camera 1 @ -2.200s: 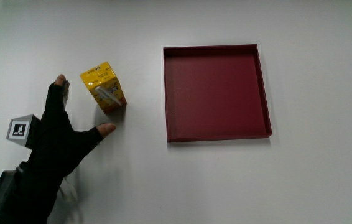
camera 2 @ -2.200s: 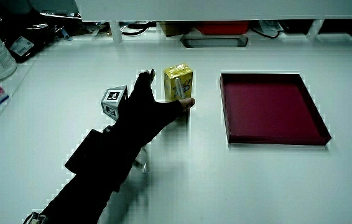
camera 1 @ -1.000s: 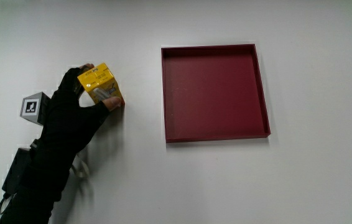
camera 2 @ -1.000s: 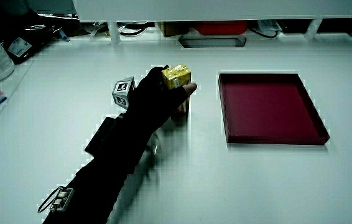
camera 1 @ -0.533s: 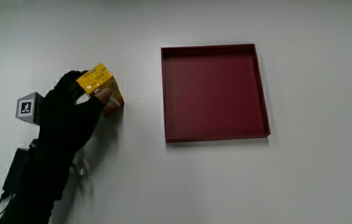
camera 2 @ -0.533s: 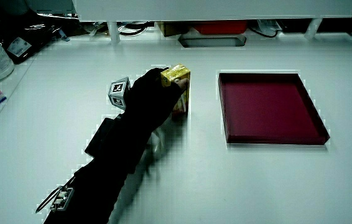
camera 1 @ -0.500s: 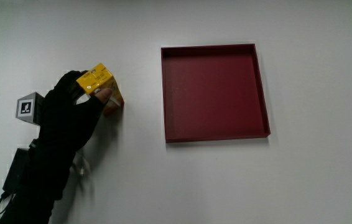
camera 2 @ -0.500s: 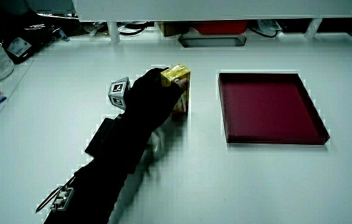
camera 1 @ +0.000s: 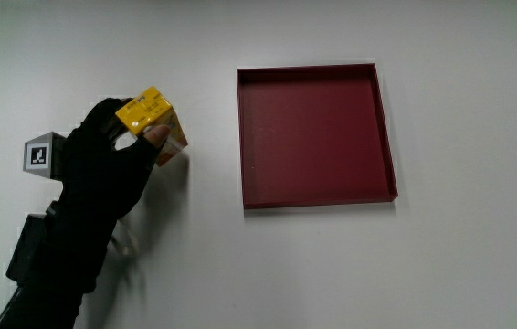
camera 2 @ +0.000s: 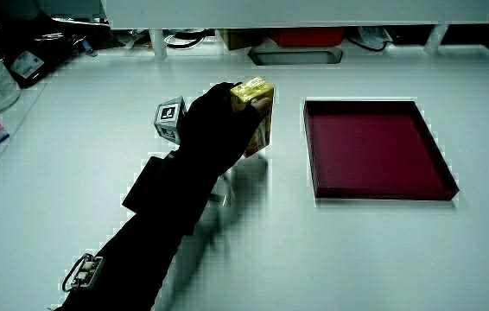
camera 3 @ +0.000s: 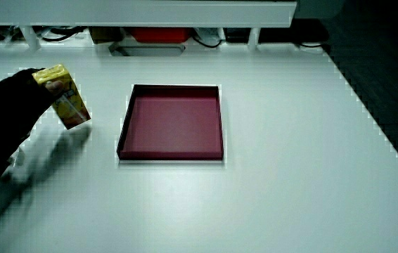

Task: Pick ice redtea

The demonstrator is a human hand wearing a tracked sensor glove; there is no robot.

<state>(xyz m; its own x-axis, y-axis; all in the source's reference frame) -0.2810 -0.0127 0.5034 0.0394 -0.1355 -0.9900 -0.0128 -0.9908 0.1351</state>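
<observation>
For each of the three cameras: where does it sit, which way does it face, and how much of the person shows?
Main view: above the table, looking straight down; shows the hand and forearm, holding the carton beside the tray.
Side view: on the person's side, looking forward and down toward the partition; hand and whole forearm show.
Side view: same side, same direction; only the hand shows at the edge.
Shared: all three show the carton in the hand and the tray.
</observation>
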